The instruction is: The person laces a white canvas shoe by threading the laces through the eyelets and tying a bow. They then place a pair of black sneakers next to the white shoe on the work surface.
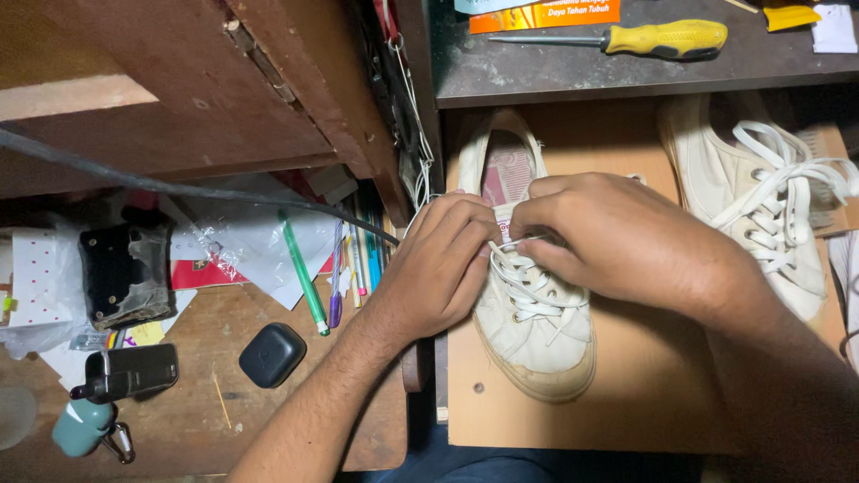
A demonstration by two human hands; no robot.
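Both forearms are entering from the lower edge and meeting over a cream canvas shoe [535, 333], which is lying toe toward the viewer on a light wooden board [644, 394]; left hand [440, 268] is curling closed against the shoe's upper lacing, fingertips pinching the white lace [528, 284]; right hand [617, 234] is covering the tongue area, fingers bent inward and gripping the same lace near the top eyelets; a second cream shoe [761, 192] is resting well apart to the right, laces loose; a yellow-handled screwdriver [626, 38] is lying on the dark shelf above; a green pen [302, 273] and a small black case [272, 354] are sitting on the cluttered desk to the left.
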